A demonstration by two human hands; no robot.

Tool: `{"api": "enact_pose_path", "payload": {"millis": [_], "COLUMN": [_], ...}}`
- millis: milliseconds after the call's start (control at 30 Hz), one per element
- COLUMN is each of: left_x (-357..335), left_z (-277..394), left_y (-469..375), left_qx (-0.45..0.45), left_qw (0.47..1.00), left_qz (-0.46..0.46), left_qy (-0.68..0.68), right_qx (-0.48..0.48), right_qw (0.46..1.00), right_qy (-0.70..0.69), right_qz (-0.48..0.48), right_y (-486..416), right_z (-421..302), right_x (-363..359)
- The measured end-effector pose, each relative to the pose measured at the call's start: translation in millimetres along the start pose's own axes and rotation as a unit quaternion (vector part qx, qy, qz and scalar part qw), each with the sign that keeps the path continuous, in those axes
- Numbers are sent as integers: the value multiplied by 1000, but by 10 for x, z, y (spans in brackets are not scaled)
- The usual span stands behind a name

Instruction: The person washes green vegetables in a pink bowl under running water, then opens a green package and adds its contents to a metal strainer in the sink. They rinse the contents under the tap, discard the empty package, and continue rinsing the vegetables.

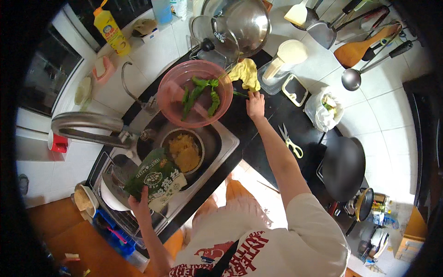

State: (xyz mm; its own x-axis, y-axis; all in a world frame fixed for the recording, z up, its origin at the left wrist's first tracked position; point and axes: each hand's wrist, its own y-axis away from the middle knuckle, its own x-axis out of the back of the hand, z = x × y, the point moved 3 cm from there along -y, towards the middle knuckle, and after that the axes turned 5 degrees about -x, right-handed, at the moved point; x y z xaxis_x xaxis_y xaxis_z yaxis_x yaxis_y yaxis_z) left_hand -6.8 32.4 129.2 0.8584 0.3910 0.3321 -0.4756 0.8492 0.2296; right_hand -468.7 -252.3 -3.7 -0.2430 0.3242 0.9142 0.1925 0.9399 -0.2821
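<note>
My left hand point(140, 200) grips the lower edge of a green printed food packet point(155, 178), held over the sink edge beside a round pot point(183, 150) with a yellowish-brown food in it. On the black counter, my right hand point(256, 104) is at a thin dark green item point(241, 94), just below a yellow cloth point(247, 74); whether the fingers hold it I cannot tell. A pink translucent plastic basin point(166, 110) with green leafy vegetables point(195, 98) stands left of that hand, at the back of the sink. Scissors with pale handles point(292, 145) lie open on the counter.
A curved faucet point(90, 126) reaches over the sink's left side. A dish rack point(133, 226) with bowls stands near my left forearm. Right of my right arm are a white plastic bag point(325, 109) and a dark pan point(344, 169). A plastic pitcher point(282, 64) stands behind.
</note>
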Motion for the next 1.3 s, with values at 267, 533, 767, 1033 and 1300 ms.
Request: {"api": "enact_pose_path", "payload": {"millis": [267,533,767,1033,1300], "left_x": [-1167,-2208,-2366,-2152,-2046], "left_z": [394,761,923,853,784], "left_y": [182,276,280,321,399], "left_qx": [-38,38,15,26,16], "left_qw": [991,981,990,985,986], "left_qz": [-1,-5,27,108,38], "left_qy": [127,188,140,130,164], "right_qx": [-79,-14,-106,-79,-106], "right_qw": [971,859,857,982,985], "right_qy": [-225,-471,-469,-171,-73], "right_qz": [24,-200,-183,-17,-113], "right_y": [459,1499,901,67,50], "right_z": [-69,-1046,-129,1376,1060], "right_x": [715,1643,1288,126,354]}}
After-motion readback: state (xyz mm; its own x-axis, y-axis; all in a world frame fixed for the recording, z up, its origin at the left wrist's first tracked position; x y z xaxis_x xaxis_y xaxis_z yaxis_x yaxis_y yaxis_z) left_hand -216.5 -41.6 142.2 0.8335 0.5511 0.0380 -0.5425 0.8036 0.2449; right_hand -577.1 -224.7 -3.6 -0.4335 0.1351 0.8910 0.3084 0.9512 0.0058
